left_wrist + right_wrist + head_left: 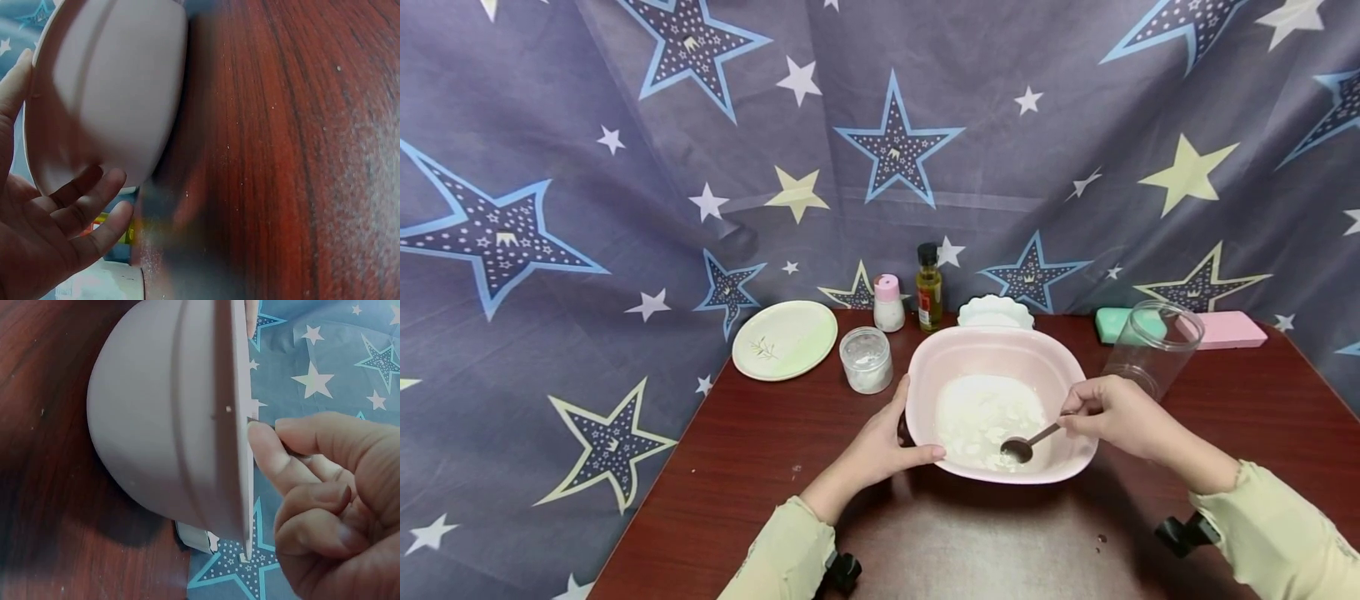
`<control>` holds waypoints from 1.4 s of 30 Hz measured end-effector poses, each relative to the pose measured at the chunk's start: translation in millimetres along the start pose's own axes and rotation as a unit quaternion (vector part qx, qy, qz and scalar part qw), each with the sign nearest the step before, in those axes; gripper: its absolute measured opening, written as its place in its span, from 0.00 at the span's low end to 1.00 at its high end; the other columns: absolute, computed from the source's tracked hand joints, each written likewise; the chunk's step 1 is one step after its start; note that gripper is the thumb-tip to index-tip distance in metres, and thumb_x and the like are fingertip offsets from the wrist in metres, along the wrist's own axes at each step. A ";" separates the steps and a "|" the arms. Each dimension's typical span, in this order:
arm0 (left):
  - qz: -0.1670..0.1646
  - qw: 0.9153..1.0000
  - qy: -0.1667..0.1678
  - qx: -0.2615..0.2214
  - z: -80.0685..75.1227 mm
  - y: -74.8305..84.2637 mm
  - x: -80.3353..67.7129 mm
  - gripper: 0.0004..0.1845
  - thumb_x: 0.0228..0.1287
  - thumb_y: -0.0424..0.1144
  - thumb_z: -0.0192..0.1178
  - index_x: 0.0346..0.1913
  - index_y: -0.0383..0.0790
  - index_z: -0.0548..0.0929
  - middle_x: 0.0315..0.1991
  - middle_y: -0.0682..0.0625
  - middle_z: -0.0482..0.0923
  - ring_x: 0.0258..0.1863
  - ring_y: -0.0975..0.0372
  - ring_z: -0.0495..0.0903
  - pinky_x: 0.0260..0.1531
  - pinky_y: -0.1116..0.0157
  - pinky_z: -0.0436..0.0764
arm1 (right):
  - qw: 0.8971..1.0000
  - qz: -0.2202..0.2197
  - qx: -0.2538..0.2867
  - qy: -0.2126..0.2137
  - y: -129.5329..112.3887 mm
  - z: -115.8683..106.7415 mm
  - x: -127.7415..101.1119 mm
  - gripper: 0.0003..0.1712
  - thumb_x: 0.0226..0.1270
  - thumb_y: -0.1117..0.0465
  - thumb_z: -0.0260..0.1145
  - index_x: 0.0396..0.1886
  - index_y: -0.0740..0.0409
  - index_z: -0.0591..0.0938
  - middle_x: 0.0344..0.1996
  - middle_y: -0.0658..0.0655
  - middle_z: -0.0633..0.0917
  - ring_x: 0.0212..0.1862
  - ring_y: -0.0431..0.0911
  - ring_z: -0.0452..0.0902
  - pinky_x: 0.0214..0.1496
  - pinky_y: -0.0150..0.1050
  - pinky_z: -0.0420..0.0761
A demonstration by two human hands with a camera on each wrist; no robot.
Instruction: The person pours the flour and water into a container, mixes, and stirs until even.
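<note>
A pink bowl [992,340] stands on the dark red table [737,475] and holds a white, floury mass [981,412]. My left hand [913,425] grips the bowl's left rim, thumb over the edge and fingers under the outer wall. From the left wrist view I see the bowl's underside [106,94] with the fingers [81,212] curled beneath it. My right hand [1069,421] pinches the handle of a metal spoon [1019,450], whose tip lies in the white mass near the front wall. The right wrist view shows the bowl's rim [240,456] and the pinching fingers [269,450].
Behind the bowl stand a pale green plate [785,339], a small jar of white powder [866,359], a pink-capped shaker [888,304], an oil bottle [928,287] and a white scalloped dish [995,312]. At the right are a clear empty jar [1150,348], a green block [1110,323] and a pink block [1228,331].
</note>
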State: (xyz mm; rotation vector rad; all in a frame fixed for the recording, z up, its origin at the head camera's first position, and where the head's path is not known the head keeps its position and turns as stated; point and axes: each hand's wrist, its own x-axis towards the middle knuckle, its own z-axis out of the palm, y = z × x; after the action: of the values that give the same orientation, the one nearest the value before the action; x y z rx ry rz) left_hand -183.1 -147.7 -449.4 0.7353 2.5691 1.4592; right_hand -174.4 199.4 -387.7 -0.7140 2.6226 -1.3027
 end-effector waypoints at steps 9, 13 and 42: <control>0.001 1.000 0.002 -0.002 0.5 -0.1 0.1 0.60 0.52 0.46 0.75 0.78 0.41 0.44 0.74 0.42 0.55 0.55 0.58 0.73 0.41 0.58 0.82 | 1.000 -0.022 0.010 -0.015 -5.0 11.1 5.9 0.04 0.60 0.67 0.71 0.27 0.58 0.84 0.22 0.50 0.86 0.27 0.36 0.81 0.26 0.30 0.76; -0.005 1.000 0.001 -0.001 0.6 0.5 -0.4 0.60 0.52 0.47 0.75 0.78 0.42 0.44 0.75 0.43 0.55 0.56 0.58 0.73 0.42 0.58 0.82 | 0.999 -0.035 0.002 -0.002 -7.8 18.0 9.4 0.05 0.59 0.67 0.71 0.25 0.58 0.83 0.21 0.48 0.86 0.25 0.34 0.79 0.25 0.28 0.73; 0.009 1.000 0.003 -0.012 1.1 0.6 -0.4 0.61 0.51 0.47 0.75 0.78 0.41 0.43 0.73 0.42 0.58 0.58 0.56 0.73 0.49 0.56 0.79 | 0.993 -0.040 -0.055 0.096 -14.6 57.3 43.4 0.13 0.56 0.72 0.70 0.18 0.52 0.81 0.17 0.42 0.80 0.23 0.32 0.67 0.26 0.30 0.66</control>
State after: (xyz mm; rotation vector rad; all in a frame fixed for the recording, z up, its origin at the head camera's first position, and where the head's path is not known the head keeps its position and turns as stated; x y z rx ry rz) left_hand -182.2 -146.7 -449.6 0.7544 2.5509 1.4961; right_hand -189.4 130.5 -407.7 -0.7509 2.8655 -1.3181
